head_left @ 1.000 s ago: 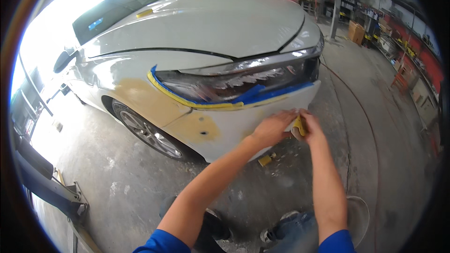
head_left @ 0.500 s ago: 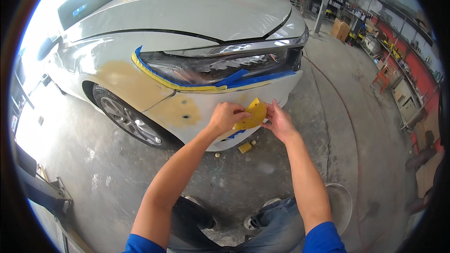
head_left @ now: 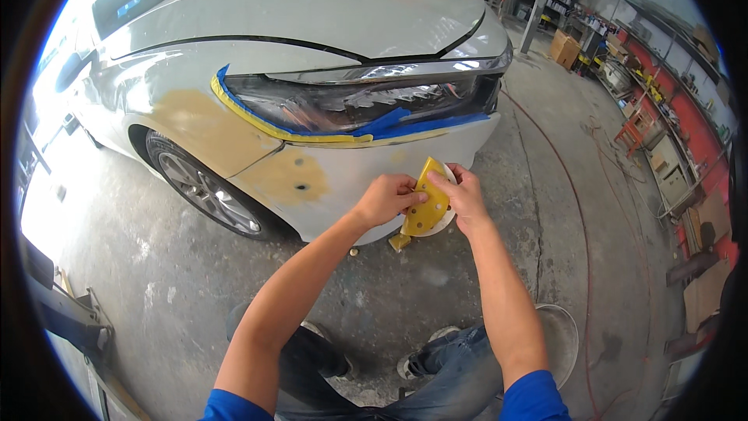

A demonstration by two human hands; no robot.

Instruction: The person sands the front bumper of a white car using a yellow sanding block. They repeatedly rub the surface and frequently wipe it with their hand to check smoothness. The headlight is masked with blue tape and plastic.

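Note:
A yellow sanding disc (head_left: 430, 209) with punched holes is between my hands, folded, its white back showing along the right side. My left hand (head_left: 387, 199) pinches its left edge with thumb and fingers. My right hand (head_left: 465, 196) grips the upper right, thumb on the yellow face. Just beyond is the front corner of a white car (head_left: 366, 175), with a tan sanded patch (head_left: 312, 175) on the bumper and another patch (head_left: 199, 129) on the fender. Blue and yellow masking tape (head_left: 265, 131) edges the headlight (head_left: 343, 101).
A yellow block (head_left: 400, 242) lies on the concrete floor below the bumper. Beside my right leg stands a round bucket (head_left: 573, 343). A red hose (head_left: 575, 187) crosses the floor to the right, near a red stool (head_left: 633, 128) and cluttered shelving. A cardboard box (head_left: 565, 47) sits farther back.
The sanding disc has turned more upright, and its white back now shows. My right hand has closed onto it, thumb across the yellow face. The view has shifted slightly.

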